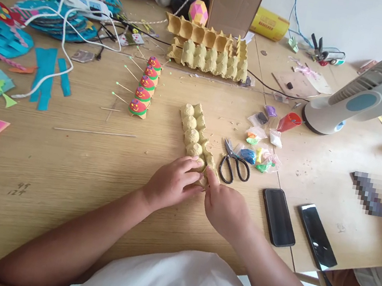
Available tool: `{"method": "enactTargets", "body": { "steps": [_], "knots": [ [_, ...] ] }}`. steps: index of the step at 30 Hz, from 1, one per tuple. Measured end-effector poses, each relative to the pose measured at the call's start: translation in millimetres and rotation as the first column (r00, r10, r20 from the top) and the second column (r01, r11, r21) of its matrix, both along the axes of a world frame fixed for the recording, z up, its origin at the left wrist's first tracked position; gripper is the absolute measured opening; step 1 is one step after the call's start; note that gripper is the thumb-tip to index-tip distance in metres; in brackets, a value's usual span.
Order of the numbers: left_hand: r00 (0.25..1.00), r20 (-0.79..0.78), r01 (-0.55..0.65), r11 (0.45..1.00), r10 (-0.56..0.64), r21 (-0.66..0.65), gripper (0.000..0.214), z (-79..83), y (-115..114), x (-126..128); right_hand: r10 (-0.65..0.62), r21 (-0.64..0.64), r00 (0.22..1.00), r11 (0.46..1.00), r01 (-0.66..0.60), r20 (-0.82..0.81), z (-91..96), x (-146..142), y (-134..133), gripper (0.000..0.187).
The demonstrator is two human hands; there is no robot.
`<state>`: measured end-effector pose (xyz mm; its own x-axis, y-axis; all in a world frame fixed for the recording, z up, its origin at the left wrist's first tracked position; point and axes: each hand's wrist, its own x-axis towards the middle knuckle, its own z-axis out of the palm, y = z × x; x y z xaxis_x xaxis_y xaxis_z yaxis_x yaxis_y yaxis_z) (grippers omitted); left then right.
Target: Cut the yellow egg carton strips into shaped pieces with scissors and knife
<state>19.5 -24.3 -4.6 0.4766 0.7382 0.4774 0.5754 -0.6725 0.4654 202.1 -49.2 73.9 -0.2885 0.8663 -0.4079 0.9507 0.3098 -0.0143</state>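
Observation:
A strip of yellow-brown egg carton (pixel 192 136) lies on the wooden table in front of me, its domed cups facing up. My left hand (pixel 173 181) holds its near end, fingers curled over the last cups. At the right edge of that same end, my right hand (pixel 226 207) pinches the cardboard; its fingertips are partly hidden. Black-handled scissors (pixel 233 162) rest just right of the strip, blades parted. Farther left stands a painted egg-carton caterpillar (pixel 145 87), red and green with smiling faces and green-tipped sticks as feelers.
More egg cartons (pixel 208 58) lie at the back. Bags of coloured clay (pixel 249 155), a red cup (pixel 289 122), two phones (pixel 278 217) and a white fan (pixel 363 96) stand to the right. A thin stick (pixel 94 132) and blue paper strips (pixel 43 77) are on the left. Another person sits at right.

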Motion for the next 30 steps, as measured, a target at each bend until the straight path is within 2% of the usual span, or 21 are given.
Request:
{"method": "enactTargets", "body": {
  "steps": [6,11,16,21,26,30],
  "knots": [
    [1.0,0.014,-0.005,1.0,0.005,0.009,0.017,0.4,-0.1,0.7,0.006,-0.055,1.0,0.998,-0.005,0.027,3.8,2.2,-2.3,0.058],
    [1.0,0.002,-0.004,1.0,0.004,-0.015,0.018,-0.1,0.3,-0.1,-0.009,-0.026,1.0,1.0,0.009,-0.001,4.5,-0.7,0.0,0.057],
    [1.0,0.022,-0.001,1.0,0.001,-0.005,0.02,-0.1,0.0,0.6,-0.005,-0.05,1.0,0.999,0.005,0.005,4.3,5.7,-5.0,0.058],
    [1.0,0.014,0.004,1.0,-0.004,-0.011,0.02,-1.1,-0.1,0.5,0.001,0.001,1.0,1.0,-0.001,0.001,0.9,-0.2,2.3,0.057],
    [0.999,0.034,0.005,1.0,-0.005,-0.01,0.018,0.4,-0.6,2.3,0.003,-0.061,0.999,0.998,-0.001,0.035,7.3,3.4,-7.8,0.058],
    [1.0,0.02,0.01,1.0,-0.009,-0.011,0.018,1.1,-0.4,2.1,0.004,-0.04,1.0,0.999,-0.003,0.029,4.5,0.6,-4.3,0.058]
  ]
}}
